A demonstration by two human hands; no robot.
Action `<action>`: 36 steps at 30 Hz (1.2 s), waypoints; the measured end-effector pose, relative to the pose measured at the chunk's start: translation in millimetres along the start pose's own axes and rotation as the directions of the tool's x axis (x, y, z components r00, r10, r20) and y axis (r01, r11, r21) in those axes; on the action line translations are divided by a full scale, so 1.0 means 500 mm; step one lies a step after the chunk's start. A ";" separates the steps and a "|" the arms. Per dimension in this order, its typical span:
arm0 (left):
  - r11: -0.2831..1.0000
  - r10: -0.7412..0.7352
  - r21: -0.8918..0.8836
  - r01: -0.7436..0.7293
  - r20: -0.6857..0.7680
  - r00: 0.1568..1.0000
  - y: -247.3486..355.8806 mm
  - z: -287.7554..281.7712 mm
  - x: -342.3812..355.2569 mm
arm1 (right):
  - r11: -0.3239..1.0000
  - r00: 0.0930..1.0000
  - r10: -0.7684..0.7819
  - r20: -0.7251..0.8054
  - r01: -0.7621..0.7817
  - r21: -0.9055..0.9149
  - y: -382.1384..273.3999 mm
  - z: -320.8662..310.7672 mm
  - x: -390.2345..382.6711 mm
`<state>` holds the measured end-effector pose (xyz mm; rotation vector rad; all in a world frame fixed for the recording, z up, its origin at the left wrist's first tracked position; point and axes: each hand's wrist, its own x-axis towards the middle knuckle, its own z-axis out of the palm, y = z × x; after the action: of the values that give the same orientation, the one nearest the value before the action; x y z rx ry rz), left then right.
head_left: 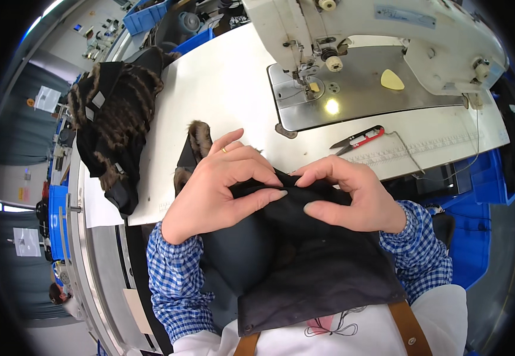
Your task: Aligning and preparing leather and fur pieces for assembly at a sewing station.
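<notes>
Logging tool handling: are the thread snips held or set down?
Set down: the thread snips lie on the sewing table; left hand and right hand touch black fabric.

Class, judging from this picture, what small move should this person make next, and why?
Probably close the right hand, thumb to index finger, on the black fabric beside the left hand. The left thumb and index finger pinch the fabric, while the right thumb stands apart from its index finger; a second pinch would likely steady the edge.
</notes>
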<state>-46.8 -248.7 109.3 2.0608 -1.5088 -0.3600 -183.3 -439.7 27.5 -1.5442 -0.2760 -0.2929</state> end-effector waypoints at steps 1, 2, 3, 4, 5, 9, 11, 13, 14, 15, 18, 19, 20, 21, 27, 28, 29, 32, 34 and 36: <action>1.000 0.011 -0.018 -0.010 0.012 1.000 -0.005 0.001 0.003 | 1.000 1.000 0.003 0.002 -0.003 -0.005 0.003 0.000 0.000; 1.000 0.014 -0.023 -0.014 0.009 1.000 -0.008 0.000 0.004 | 0.995 1.000 -0.010 -0.010 0.009 -0.099 0.008 -0.001 0.000; 0.999 0.014 -0.033 -0.014 0.017 1.000 -0.008 -0.003 0.001 | 0.983 1.000 -0.028 -0.014 0.025 -0.184 0.011 0.000 0.001; 0.999 0.015 -0.043 -0.014 0.025 1.000 -0.009 -0.006 -0.002 | 0.985 0.999 -0.003 -0.034 -0.003 -0.171 0.012 0.003 0.000; 0.999 0.011 -0.042 -0.010 0.020 1.000 -0.010 -0.011 -0.005 | 0.985 1.000 -0.003 -0.028 -0.001 -0.170 0.013 0.003 0.000; 0.998 -0.010 -0.067 0.012 0.036 0.999 -0.017 -0.018 -0.011 | 0.997 0.999 0.039 -0.024 -0.040 -0.065 0.028 0.000 -0.004; 0.997 -0.011 -0.081 0.014 0.039 0.999 -0.023 -0.016 -0.010 | 0.998 0.999 0.033 -0.028 -0.034 -0.044 0.034 -0.002 -0.006; 0.996 0.000 -0.091 0.002 0.029 1.000 -0.027 -0.016 -0.014 | 0.985 0.989 0.148 -0.019 -0.146 0.090 0.037 0.000 -0.007; 0.996 0.000 -0.090 0.003 0.028 1.000 -0.028 -0.016 -0.017 | 0.985 0.989 0.147 -0.017 -0.145 0.090 0.036 0.001 -0.006; 0.996 -0.001 -0.094 0.003 0.022 1.000 -0.030 -0.015 -0.016 | 0.975 0.984 0.177 -0.016 -0.173 0.142 0.034 0.001 -0.006; 0.995 -0.003 -0.103 0.004 0.011 1.000 -0.032 -0.012 -0.016 | 0.960 0.979 0.206 -0.009 -0.200 0.198 0.034 0.000 -0.004; 0.994 -0.007 -0.106 0.007 0.005 1.000 -0.031 -0.012 -0.017 | 0.958 0.979 0.204 -0.002 -0.200 0.204 0.034 0.000 -0.004; 0.994 -0.005 -0.106 0.006 0.006 1.000 -0.030 -0.011 -0.017 | 0.958 0.979 0.205 -0.004 -0.200 0.204 0.032 0.000 -0.003; 0.994 -0.010 -0.110 0.010 -0.002 1.000 -0.028 -0.010 -0.018 | 0.958 0.978 0.209 -0.001 -0.204 0.200 0.030 0.000 -0.003; 0.993 -0.010 -0.115 0.006 -0.035 0.999 -0.030 -0.005 -0.018 | 0.960 0.978 0.209 0.004 -0.206 0.191 0.031 -0.002 -0.002; 0.993 -0.010 -0.120 0.005 -0.043 0.999 -0.030 -0.005 -0.018 | 0.961 0.979 0.204 0.003 -0.201 0.188 0.029 -0.002 0.000; 0.993 -0.012 -0.120 0.007 -0.042 0.999 -0.030 -0.004 -0.019 | 0.961 0.979 0.205 0.004 -0.202 0.189 0.026 -0.003 0.002; 0.991 -0.025 -0.132 0.018 -0.053 0.998 -0.029 -0.003 -0.019 | 0.984 0.984 0.166 0.058 -0.170 0.060 0.020 -0.008 0.009; 0.993 -0.019 -0.121 0.012 -0.057 0.998 -0.029 -0.001 -0.018 | 0.981 0.982 0.184 0.041 -0.186 0.059 0.021 -0.008 0.009; 0.992 -0.020 -0.126 0.012 -0.059 0.998 -0.027 0.001 -0.019 | 0.990 0.991 0.131 0.012 -0.131 0.046 0.031 -0.007 0.008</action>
<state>-39.3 -237.0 100.2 1.9690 -1.3989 -0.3856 -173.8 -443.2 14.3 -1.5107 -0.1861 -0.1755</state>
